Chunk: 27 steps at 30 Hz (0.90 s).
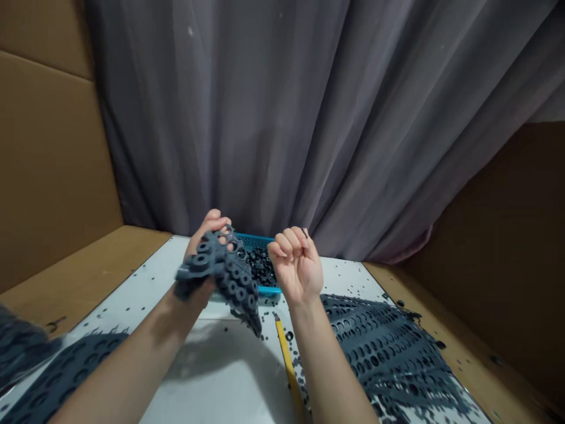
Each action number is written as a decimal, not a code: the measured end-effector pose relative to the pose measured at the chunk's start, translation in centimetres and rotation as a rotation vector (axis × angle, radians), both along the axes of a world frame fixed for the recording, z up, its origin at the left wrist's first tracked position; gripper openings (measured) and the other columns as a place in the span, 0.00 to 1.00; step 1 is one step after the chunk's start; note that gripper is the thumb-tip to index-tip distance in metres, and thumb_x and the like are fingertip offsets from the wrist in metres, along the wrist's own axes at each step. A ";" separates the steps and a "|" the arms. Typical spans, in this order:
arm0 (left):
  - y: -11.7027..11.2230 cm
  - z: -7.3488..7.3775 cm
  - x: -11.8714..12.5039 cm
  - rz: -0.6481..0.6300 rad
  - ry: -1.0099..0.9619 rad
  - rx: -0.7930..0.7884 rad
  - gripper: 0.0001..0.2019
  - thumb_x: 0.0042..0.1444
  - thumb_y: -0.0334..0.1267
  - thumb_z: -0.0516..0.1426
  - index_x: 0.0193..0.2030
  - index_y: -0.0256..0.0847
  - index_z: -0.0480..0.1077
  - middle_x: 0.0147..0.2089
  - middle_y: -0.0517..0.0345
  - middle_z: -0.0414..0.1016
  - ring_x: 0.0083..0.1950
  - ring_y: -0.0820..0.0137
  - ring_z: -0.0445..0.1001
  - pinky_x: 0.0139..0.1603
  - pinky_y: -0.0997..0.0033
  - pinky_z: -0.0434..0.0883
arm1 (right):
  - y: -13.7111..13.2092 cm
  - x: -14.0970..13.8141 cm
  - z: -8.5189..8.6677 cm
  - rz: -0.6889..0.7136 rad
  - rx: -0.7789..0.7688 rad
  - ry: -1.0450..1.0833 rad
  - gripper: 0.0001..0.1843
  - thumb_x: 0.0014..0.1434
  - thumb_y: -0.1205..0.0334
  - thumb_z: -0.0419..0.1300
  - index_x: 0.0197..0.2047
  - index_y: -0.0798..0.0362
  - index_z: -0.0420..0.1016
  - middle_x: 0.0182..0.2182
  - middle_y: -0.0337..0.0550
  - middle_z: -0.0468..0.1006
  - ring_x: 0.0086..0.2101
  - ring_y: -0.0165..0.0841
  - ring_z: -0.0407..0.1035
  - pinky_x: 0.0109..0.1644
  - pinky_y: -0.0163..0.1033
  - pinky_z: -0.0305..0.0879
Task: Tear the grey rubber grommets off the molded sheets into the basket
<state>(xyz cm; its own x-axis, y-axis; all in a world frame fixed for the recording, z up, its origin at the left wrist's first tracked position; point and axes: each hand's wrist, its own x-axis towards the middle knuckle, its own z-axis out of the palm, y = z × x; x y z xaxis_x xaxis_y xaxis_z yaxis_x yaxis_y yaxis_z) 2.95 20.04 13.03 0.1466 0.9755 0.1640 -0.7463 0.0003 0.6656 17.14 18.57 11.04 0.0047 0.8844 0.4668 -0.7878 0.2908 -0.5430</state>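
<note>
My left hand (pixel 207 235) is closed around a floppy dark grey rubber sheet (pixel 223 274) studded with small rings, held up above the white table (pixel 220 377). My right hand (pixel 296 262) is curled in a fist just to its right, fingers pinched on something small that I cannot make out. Behind both hands a blue tray (pixel 260 242) holds several loose black rubber rings (pixel 261 266).
A yellow pencil (pixel 288 359) lies on the table between my forearms. Punched-out grey rubber sheets are piled at the right (pixel 388 353) and lower left (pixel 48 377). Small black bits are scattered over the table. A grey curtain (pixel 309 118) hangs behind; cardboard walls stand on both sides.
</note>
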 end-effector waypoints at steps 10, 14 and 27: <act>-1.3 1.0 0.8 0.011 0.187 0.274 0.10 0.51 0.39 0.55 0.28 0.42 0.54 0.16 0.70 0.57 0.14 0.81 0.54 0.13 0.84 0.55 | 5.6 2.9 -6.5 -0.678 0.133 -1.448 0.09 0.57 0.59 0.54 0.28 0.54 0.62 0.24 0.37 0.63 0.29 0.30 0.56 0.33 0.34 0.50; -0.2 1.9 0.5 -0.025 0.353 0.307 0.08 0.48 0.37 0.56 0.29 0.42 0.57 0.18 0.70 0.58 0.16 0.81 0.56 0.16 0.84 0.55 | 6.7 3.3 -8.2 -0.612 0.119 -1.463 0.09 0.56 0.59 0.53 0.28 0.55 0.64 0.23 0.36 0.63 0.26 0.29 0.57 0.31 0.33 0.51; 2.0 8.0 -2.1 0.259 0.785 0.153 0.06 0.49 0.31 0.54 0.36 0.39 0.65 0.28 0.61 0.66 0.25 0.76 0.64 0.25 0.76 0.56 | 8.1 5.2 -8.0 -0.454 0.093 -1.555 0.26 0.40 0.63 0.67 0.45 0.54 0.69 0.35 0.42 0.71 0.35 0.34 0.65 0.42 0.40 0.61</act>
